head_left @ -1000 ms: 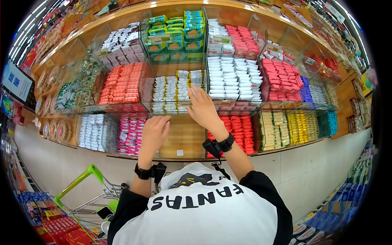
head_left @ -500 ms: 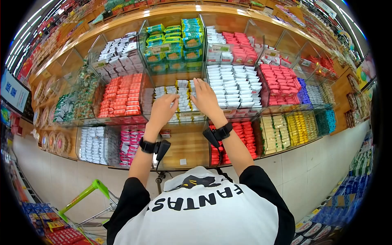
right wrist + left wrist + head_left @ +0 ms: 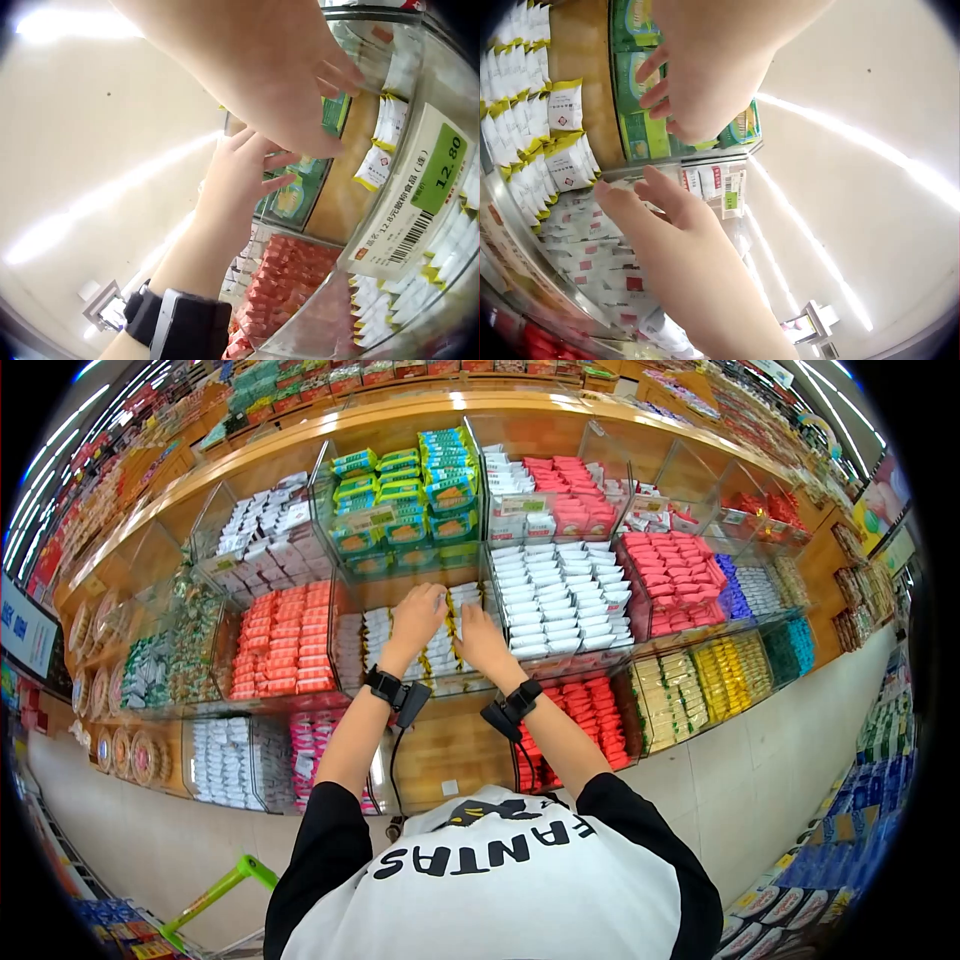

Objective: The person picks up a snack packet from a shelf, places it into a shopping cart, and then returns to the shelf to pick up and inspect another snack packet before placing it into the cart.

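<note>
Both hands reach over a clear-walled bin of white snack packets with yellow ends (image 3: 377, 632). The left hand (image 3: 414, 624) is over the back middle of the bin, and the right hand (image 3: 484, 642) is lower, by its right side. In the right wrist view the left hand (image 3: 238, 171) has spread fingers with nothing between them. The left wrist view shows the right hand (image 3: 682, 240) with thumb and fingers apart and no packet in its grasp. White-and-yellow packets (image 3: 565, 105) stand in rows beside it there.
Clear dividers separate the bins. Orange packets (image 3: 284, 643) lie left, white packets (image 3: 560, 600) right, green packets (image 3: 403, 500) behind. A price label (image 3: 412, 191) fronts the bin. Below is a bare wooden compartment (image 3: 450, 745). A green cart handle (image 3: 215, 900) stands at lower left.
The left hand has moved forward from the front edge to over the white-and-yellow packets. The right hand stays over the same bin. The head view has tilted, so the shelves sit lower.
</note>
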Available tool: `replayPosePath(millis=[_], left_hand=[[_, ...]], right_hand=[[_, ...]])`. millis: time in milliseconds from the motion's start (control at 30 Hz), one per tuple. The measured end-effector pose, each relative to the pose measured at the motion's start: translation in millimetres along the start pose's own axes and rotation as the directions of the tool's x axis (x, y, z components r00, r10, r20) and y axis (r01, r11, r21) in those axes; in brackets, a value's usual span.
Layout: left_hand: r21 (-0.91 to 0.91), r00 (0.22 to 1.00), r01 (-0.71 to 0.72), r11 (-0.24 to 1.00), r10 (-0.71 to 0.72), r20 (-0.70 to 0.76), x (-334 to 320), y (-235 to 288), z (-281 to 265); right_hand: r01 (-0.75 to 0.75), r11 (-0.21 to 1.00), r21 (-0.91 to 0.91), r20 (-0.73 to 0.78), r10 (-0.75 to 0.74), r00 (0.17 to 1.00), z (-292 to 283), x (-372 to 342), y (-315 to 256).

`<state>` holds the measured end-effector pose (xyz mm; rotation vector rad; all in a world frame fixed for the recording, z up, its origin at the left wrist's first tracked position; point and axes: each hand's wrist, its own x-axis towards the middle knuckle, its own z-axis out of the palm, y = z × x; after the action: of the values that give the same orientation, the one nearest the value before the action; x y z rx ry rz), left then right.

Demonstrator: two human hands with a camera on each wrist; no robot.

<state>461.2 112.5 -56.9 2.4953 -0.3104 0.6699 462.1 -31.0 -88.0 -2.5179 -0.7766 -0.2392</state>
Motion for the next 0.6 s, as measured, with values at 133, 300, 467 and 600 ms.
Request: replayPosePath(millis=[133, 300, 467, 600], left_hand=[[-0.044, 0.993, 0.044, 0.998, -0.039, 0.116, 8, -18, 24], [-0.107, 0.956, 0.169, 0.98, -0.137, 0.258, 11, -32, 48], [-0.105, 0.944, 0.092, 0.99, -0.053, 0.325, 13, -50, 79], [-0.076, 0.901, 0.015, 0.997, 0.019, 0.434, 13, -63, 98]], right_hand=[[-0.05, 0.999, -0.011, 0.077, 0.051, 0.996, 20, -1, 9], [-0.097, 0.994, 0.046, 0.103, 0.091, 0.991, 30, -9, 15], [-0.174, 0.978, 0.112, 0.213, 0.147, 0.966, 33, -9, 15], [-0.226, 0.96, 0.163, 0.229, 0.186, 0.956, 31, -10, 14]])
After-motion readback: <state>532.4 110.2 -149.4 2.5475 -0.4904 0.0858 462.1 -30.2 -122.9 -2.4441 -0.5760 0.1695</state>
